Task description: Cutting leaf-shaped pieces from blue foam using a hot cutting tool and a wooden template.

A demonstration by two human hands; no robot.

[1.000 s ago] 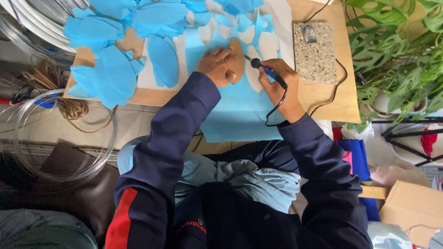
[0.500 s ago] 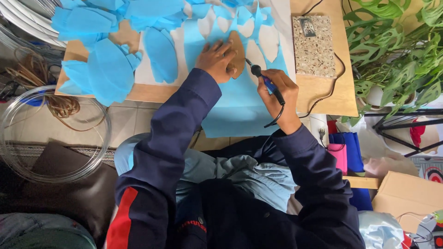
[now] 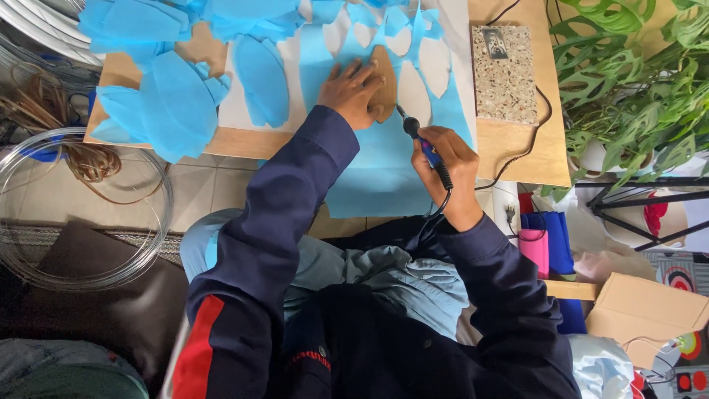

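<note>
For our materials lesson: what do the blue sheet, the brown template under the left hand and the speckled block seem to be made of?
Blue sheet: likely thin non-woven fabric or tissue, matte, limp at the edges.
Template: probably cardboard or thin wood, flat, matte brown, stiff under the left hand.
Block: looks like stone or terrazzo, with speckled grains and square edges.

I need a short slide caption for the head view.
Left hand presses brown template on blue sheet; right hand holds corded hot tool.

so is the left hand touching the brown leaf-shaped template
Touching. The head view shows the left hand pressed flat on the brown template, fingers overlapping its edge, with no gap visible.
</note>
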